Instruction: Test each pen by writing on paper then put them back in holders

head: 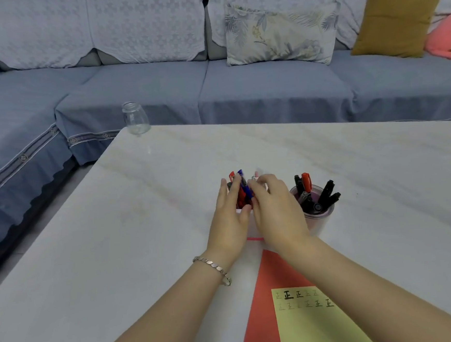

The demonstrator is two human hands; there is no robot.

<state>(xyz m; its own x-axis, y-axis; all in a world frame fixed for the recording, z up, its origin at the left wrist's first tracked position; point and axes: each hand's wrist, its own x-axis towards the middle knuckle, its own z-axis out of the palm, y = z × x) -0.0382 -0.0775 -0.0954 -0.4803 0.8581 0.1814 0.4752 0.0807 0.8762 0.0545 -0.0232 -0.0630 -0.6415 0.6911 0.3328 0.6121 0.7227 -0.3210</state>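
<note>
Two holders stood side by side at the middle of the pale marble surface [142, 231]. One was a white holder [251, 226] with a pink band at its base, mostly hidden behind both bare hands. It held a crowded bunch of pens, among them a blue pen [244, 188] and a red pen [231, 175] whose tops rose above the fingers. Just to its right a translucent purple cup [323, 222] held several black markers [326, 192] and one red-capped marker [306, 180], all leaning outward.

The left grip [230, 213] lay wide, with straight fingers along the left side of the pen bunch and the thumb against the white holder's front. A bracelet [213, 269] circled that wrist. The right grip [276, 210] arched over the pen tops with bent fingers; blur there left it unclear whether it held a pen.

An empty glass jar [135, 118] stood at the surface's far left corner, in the upper left of the frame. At lower right a yellow paper [312, 326] with two rows of handwritten marks lay on a red sheet [260, 316].
</note>
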